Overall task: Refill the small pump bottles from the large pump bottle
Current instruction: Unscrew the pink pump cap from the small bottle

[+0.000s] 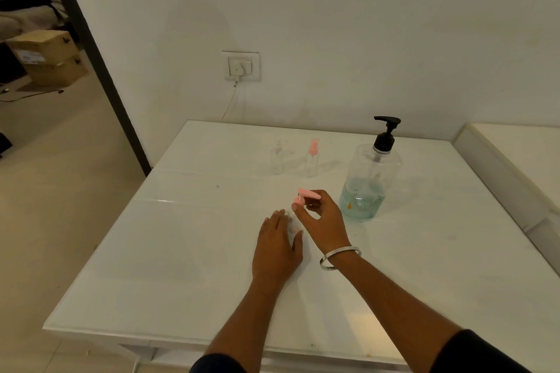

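Left hand (pixel 277 247) at bench (pixel 181 251) centre, curled round clear small bottle (pixel 293 225), mostly hidden. Right hand (pixel 321 221) pinches pink pump (pixel 304 194) above it. Two small bottles (pixel 312 159) toward far edge, faint. Large bottle (pixel 368 179) right, partly full.

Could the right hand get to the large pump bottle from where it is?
Probably yes: the large pump bottle stands just beyond the right hand with nothing between, but that hand pinches a pink pump top.

We pinch a pink pump cap (pixel 306 194) in our right hand (pixel 321 221) | our left hand (pixel 277 247) holds a small clear bottle (pixel 293 225) | big pump bottle (pixel 368 175) just right.
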A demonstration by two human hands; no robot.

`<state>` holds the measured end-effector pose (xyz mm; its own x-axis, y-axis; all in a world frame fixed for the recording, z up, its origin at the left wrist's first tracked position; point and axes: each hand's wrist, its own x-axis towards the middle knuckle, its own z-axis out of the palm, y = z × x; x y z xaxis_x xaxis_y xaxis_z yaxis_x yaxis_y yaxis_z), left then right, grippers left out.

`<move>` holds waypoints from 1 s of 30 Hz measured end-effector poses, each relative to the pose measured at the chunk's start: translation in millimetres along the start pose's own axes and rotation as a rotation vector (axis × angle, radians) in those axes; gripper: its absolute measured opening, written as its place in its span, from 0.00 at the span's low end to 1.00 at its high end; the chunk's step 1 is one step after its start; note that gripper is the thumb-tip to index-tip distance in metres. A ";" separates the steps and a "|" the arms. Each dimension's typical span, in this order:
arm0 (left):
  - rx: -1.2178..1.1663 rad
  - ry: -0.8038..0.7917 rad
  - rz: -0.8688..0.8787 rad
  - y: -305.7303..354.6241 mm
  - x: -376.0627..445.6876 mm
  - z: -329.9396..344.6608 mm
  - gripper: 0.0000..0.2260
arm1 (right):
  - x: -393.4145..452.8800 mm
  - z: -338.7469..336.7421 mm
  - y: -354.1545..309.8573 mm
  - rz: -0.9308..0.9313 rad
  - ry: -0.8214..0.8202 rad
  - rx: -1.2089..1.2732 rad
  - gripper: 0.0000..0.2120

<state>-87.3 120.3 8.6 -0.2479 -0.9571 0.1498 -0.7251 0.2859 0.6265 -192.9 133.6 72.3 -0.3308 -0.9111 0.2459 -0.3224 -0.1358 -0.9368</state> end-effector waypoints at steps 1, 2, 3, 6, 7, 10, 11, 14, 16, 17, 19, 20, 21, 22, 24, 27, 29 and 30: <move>-0.003 0.002 0.005 0.5 -0.2 -0.6 0.31 | 0.8 -0.6 0.8 -0.006 -0.007 0.001 0.11; -0.006 0.001 0.004 0.5 -0.3 -0.9 0.30 | 1.0 -1.0 1.6 -0.009 -0.012 0.006 0.11; -0.007 0.001 0.004 0.5 -0.3 -1.1 0.29 | 0.7 -1.0 2.2 -0.008 -0.014 0.010 0.12; -0.010 -0.001 0.007 0.8 -1.1 -1.9 0.28 | -0.1 -0.6 2.0 0.014 -0.019 0.017 0.11; -0.011 -0.001 0.010 0.9 -1.0 -2.3 0.28 | 0.2 -0.9 1.0 0.015 -0.021 0.011 0.11; -0.001 0.003 0.016 1.0 -0.2 -2.6 0.27 | 4.6 -4.2 -1.7 0.005 -0.006 -0.001 0.10; 0.000 0.007 0.017 1.2 0.0 -2.5 0.27 | 6.5 -5.7 -2.7 0.006 0.003 -0.004 0.10; -0.003 -0.005 0.001 2.4 0.1 -2.8 0.27 | 11.2 -9.8 -7.5 -0.001 0.014 -0.029 0.10; -0.005 -0.006 -0.002 2.5 0.0 -3.1 0.26 | 13.4 -12.4 -11.0 -0.011 0.020 -0.043 0.10; -0.001 -0.002 0.005 2.6 -0.3 -3.3 0.26 | 14.2 -13.7 -12.6 -0.013 0.023 -0.048 0.10; 0.001 0.006 0.012 3.0 -0.8 -4.3 0.26 | 15.8 -16.0 -15.2 -0.015 0.033 -0.060 0.11; 0.001 0.010 0.013 3.0 -0.7 -4.4 0.26 | 16.5 -17.0 -16.4 -0.019 0.039 -0.066 0.12; -0.002 0.014 0.014 3.0 -0.7 -4.2 0.26 | 17.1 -18.1 -17.7 -0.023 0.046 -0.068 0.12; -0.005 0.018 0.014 3.0 -0.6 -3.8 0.26 | 18.1 -19.1 -19.2 -0.028 0.052 -0.066 0.12; 0.001 0.024 0.017 2.6 -0.5 -3.2 0.25 | 20.0 -21.0 -22.6 -0.028 0.064 -0.060 0.12; -0.002 0.038 0.023 3.0 -0.8 -3.3 0.24 | 23.3 -23.9 -27.9 -0.037 0.082 -0.051 0.11; -0.007 0.049 0.035 3.6 -1.4 -4.5 0.24 | 25.1 -26.7 -32.9 -0.053 0.099 -0.050 0.12; -0.007 0.052 0.042 3.9 -1.6 -5.3 0.24 | 26.0 -28.4 -35.8 -0.060 0.109 -0.049 0.12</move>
<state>-86.2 122.7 14.9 -0.2445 -0.9454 0.2153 -0.7103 0.3258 0.6240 -215.1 125.8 119.4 -0.4037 -0.8536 0.3293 -0.3868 -0.1669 -0.9069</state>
